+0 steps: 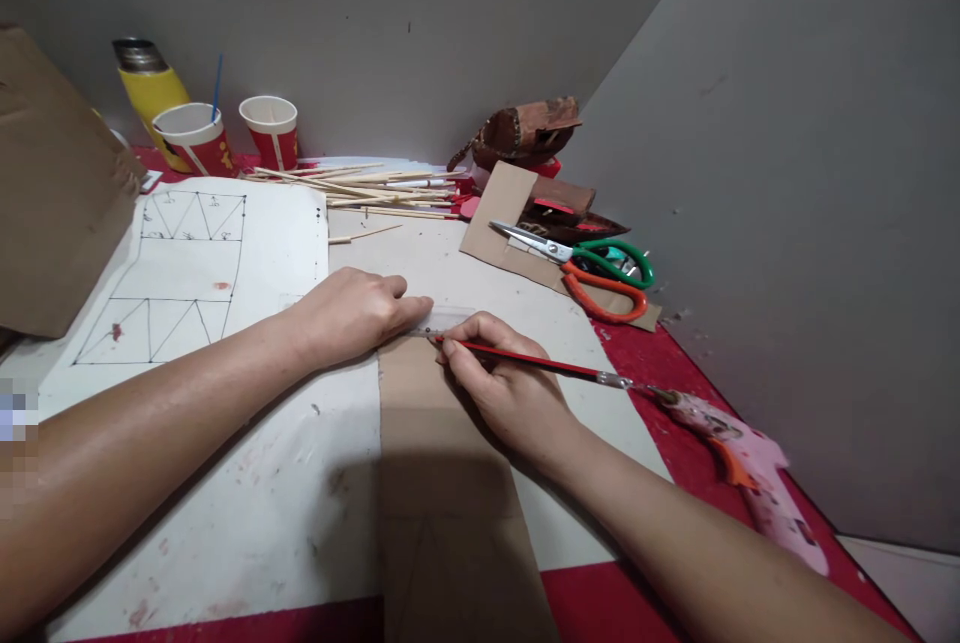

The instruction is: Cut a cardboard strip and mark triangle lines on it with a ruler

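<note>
My left hand (360, 315) presses on a clear ruler (450, 314) with its fingers close together. The ruler lies across the upper part of a brown cardboard strip (450, 473), which runs toward me over a white sheet. My right hand (510, 385) is closed round a red and black pencil (540, 360), its tip touching the cardboard at the ruler's edge. Faint drawn lines show on the lower part of the strip. To the left lies a white paper (277, 243) with two drawn truss shapes.
Wooden sticks (375, 189) lie at the back, near two red and white cups (270, 128) and a yellow bottle (150, 95). Scissors (600, 273) rest on cardboard at the right, with a pink glue gun (750, 463) nearer me. A large cardboard piece (56, 193) stands at the left.
</note>
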A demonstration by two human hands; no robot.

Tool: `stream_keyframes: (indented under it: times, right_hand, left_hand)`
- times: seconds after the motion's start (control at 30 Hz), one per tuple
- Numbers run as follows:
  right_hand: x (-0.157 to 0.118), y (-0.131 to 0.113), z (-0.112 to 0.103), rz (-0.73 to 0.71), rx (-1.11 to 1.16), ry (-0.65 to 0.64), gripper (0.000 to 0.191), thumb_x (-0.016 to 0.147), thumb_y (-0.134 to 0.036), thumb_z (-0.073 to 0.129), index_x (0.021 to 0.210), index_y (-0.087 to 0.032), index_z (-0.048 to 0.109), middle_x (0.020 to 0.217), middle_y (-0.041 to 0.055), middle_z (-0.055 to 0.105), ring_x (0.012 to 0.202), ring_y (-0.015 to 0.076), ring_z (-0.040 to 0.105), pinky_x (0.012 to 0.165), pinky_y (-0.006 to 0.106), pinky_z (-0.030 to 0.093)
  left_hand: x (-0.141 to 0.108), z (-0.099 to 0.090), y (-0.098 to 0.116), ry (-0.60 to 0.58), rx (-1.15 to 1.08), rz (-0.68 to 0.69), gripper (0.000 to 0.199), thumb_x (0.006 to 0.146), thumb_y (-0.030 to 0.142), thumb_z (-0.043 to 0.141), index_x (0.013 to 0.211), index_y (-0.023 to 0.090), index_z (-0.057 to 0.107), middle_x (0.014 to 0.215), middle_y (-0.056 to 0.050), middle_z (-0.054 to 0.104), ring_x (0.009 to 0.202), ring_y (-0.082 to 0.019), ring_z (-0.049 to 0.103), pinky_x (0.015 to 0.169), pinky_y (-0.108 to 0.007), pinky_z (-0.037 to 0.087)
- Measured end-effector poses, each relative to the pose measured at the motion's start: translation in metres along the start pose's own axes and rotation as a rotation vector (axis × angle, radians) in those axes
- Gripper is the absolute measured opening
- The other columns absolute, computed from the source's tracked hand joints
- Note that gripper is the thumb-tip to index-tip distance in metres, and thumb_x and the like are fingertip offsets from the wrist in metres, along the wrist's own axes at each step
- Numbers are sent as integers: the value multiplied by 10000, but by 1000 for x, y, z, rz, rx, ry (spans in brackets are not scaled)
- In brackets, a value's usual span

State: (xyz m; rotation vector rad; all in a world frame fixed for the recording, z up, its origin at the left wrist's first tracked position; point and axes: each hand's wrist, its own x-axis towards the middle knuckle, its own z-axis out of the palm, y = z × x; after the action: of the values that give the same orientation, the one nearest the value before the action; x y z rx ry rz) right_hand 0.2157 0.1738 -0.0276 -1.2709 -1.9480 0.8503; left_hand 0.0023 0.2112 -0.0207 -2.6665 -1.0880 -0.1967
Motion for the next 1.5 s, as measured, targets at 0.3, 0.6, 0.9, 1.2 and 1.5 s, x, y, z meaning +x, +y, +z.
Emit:
stream_keyframes:
  times: [0.3,0.6,0.9,1.2,1.5]
  right_hand:
    - [2,-1,-1,43,56,-15,137,896,-248,557,765,-217,581,702,-7,629,651,153,565,629,279,434]
    - [1,2,0,59,81,-22,131,900,-252,560,777,-214,583,706,-6,630,663,155,572,643,284,441]
    - [1,0,-1,63,98,-22,126,897,-235,557,777,-209,586,705,-7,622,659,148,561,638,282,434]
    - [2,1,-1,51,104,-23,119,891,-239,557,782,-204,591,695,-14,618,640,141,546,618,276,425]
    - [2,2,0,45,140,-23,115,880,-227,558,770,-206,586,698,-14,622,659,145,563,630,275,435]
  left_hand:
    - [0,1,0,43,-63,-8,195,987,266,488,1010,233,679,696,8,556,496,-129,459,473,-281,247]
    - [0,1,0,15,-8,1,183,982,278,515,1051,244,681,704,9,567,507,-137,474,472,-292,232]
    - [1,0,1,-7,-3,-13,198,981,276,513,1069,242,688,729,-4,609,516,-131,476,485,-278,240]
    - [1,0,1,-8,-53,-25,215,982,269,497,1065,234,692,716,-5,592,500,-131,427,500,-285,204]
    - [1,0,1,-33,-26,-23,200,971,269,535,1096,244,689,726,-4,591,519,-142,454,498,-294,178]
